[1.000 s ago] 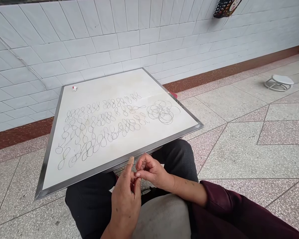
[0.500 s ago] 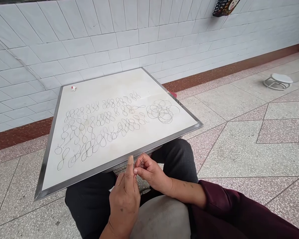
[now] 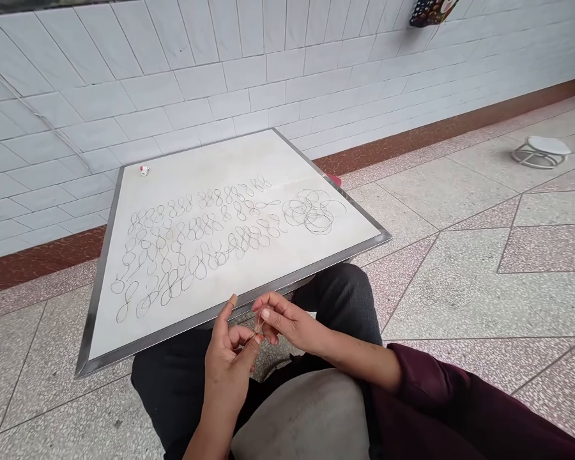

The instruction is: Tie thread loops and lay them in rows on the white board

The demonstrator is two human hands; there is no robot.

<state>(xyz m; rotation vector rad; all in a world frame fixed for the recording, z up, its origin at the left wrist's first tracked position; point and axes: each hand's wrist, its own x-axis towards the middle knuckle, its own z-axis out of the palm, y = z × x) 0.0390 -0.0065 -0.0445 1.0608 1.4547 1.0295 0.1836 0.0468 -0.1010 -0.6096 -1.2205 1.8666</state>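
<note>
Over my lap, just off the near edge of the table (image 3: 196, 156), both hands meet on a thin loop of wire or cord (image 3: 257, 327). My left hand (image 3: 232, 348) pinches its lower end between thumb and fingers, the taped index finger raised. My right hand (image 3: 290, 321) pinches the upper part of the loop with its thumb and fingers. On the white tabletop lie rows of thin figure-eight loops (image 3: 196, 265). A pile of overlapping round loops (image 3: 315, 220) lies to their right. Whether the strand is wire or thread I cannot tell.
A small white and red object (image 3: 144, 170) sits at the table's far left corner. Behind the table runs a tiled wall (image 3: 249, 83). A low white stool (image 3: 541, 152) stands on the floor at right, and a dark patterned bag (image 3: 431, 13) hangs on the wall.
My left hand has turned, its index finger tilting left and its thumb now showing on the strand. My right hand has opened slightly around the loop, which shows more clearly.
</note>
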